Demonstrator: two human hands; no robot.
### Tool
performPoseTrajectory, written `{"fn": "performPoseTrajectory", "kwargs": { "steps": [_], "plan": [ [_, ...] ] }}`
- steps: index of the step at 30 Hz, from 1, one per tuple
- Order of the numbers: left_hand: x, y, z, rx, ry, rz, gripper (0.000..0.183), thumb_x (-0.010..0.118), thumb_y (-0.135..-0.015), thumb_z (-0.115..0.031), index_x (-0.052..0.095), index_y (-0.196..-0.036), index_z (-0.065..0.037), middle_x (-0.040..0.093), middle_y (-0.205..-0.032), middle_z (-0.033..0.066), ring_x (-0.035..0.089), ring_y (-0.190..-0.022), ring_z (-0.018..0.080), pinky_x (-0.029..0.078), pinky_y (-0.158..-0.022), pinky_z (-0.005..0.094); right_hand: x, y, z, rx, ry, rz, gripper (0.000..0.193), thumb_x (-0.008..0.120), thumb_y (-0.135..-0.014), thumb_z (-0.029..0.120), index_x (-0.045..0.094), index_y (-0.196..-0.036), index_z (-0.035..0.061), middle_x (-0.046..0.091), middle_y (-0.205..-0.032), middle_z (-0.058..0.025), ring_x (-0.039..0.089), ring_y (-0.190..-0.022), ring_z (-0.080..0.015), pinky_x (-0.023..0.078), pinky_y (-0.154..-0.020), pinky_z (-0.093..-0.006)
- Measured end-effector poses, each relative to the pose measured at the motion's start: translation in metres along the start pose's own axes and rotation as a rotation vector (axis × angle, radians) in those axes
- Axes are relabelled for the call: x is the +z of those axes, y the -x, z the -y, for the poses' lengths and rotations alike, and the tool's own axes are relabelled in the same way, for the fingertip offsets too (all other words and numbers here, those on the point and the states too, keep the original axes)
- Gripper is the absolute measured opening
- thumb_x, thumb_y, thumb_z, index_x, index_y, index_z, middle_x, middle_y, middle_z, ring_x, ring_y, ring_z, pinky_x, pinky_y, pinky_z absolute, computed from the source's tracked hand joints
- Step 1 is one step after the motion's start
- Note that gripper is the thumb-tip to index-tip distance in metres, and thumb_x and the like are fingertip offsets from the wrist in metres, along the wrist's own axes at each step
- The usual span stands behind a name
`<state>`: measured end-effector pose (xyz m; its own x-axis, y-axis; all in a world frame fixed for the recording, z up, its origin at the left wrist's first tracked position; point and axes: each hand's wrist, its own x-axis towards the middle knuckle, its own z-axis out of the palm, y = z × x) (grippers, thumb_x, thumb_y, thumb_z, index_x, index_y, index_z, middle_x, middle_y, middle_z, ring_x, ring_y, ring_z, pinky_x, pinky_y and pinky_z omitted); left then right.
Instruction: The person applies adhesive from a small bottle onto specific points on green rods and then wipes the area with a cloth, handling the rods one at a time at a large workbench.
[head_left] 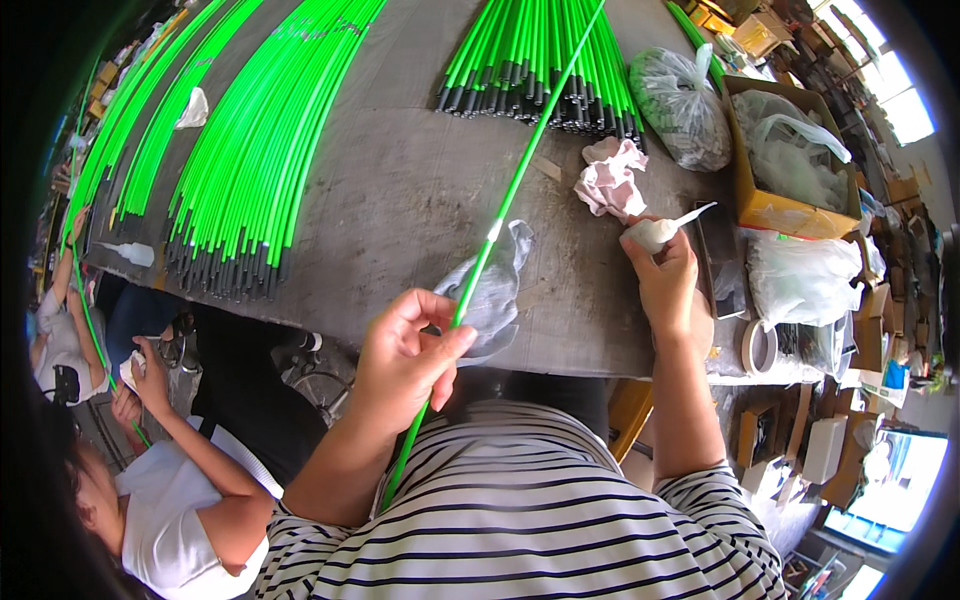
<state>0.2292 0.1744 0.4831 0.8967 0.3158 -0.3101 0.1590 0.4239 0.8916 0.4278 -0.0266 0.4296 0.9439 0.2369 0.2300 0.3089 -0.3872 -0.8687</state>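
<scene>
Pinched between the thumb and fingers of my left hand (402, 355) is a long, thin green rod (520, 170). It slants from beside my body up across the table and has a short white band (494, 230) above my fingers. My right hand (668, 285) grips a small white squeeze bottle (652, 235), its narrow nozzle pointing right, away from the rod. Just beyond that hand lies a crumpled pale pink cloth (608, 178). A grey cloth (490, 305) lies behind the rod, near the table's front edge.
Green rods with black ends (245, 180) lie in rows at left; another bundle (550, 70) is at the far middle. A filled plastic bag (682, 108), cardboard box (798, 211) and tape roll (759, 347) stand right. At lower left, a co-worker (190, 510) handles a green rod.
</scene>
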Motion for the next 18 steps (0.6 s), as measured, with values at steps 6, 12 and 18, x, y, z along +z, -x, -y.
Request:
{"fn": "performPoseTrajectory", "kwargs": {
  "steps": [6,12,18],
  "plan": [
    [-0.005,0.000,0.004,-0.002,0.053,0.050,0.012,0.055,-0.085,-0.007,0.048,-0.085,0.002,0.051,-0.065,0.0067,0.045,-0.037,0.0093,0.036,-0.031,0.0219,-0.014,0.019,0.027,-0.347,0.148,-0.309,0.041,0.065,-0.071,-0.002,0.048,-0.108,-0.0041,0.056,-0.104,-0.0117,0.054,-0.091,-0.0185,0.041,-0.082,-0.0295],
    [0.000,0.003,0.001,-0.118,0.103,0.205,0.027,0.045,-0.092,-0.018,0.056,-0.098,0.006,0.052,-0.068,0.0047,0.048,-0.041,0.0106,0.037,-0.036,0.0219,0.002,0.049,0.084,-0.366,-0.044,-0.002,0.005,0.062,-0.074,-0.002,0.061,-0.079,-0.0003,0.057,-0.075,-0.0046,0.052,-0.063,-0.0120,0.041,-0.061,-0.0227],
    [0.012,0.009,-0.002,-0.150,0.117,0.214,0.029,0.043,-0.092,-0.017,0.056,-0.097,0.008,0.051,-0.062,0.0058,0.046,-0.037,0.0100,0.037,-0.033,0.0208,0.023,0.033,0.090,0.487,-0.846,0.372,0.016,0.067,-0.078,0.013,0.064,-0.086,-0.0008,0.053,-0.070,0.0044,0.038,-0.056,-0.0035,0.030,-0.052,-0.0177]
  ]
}}
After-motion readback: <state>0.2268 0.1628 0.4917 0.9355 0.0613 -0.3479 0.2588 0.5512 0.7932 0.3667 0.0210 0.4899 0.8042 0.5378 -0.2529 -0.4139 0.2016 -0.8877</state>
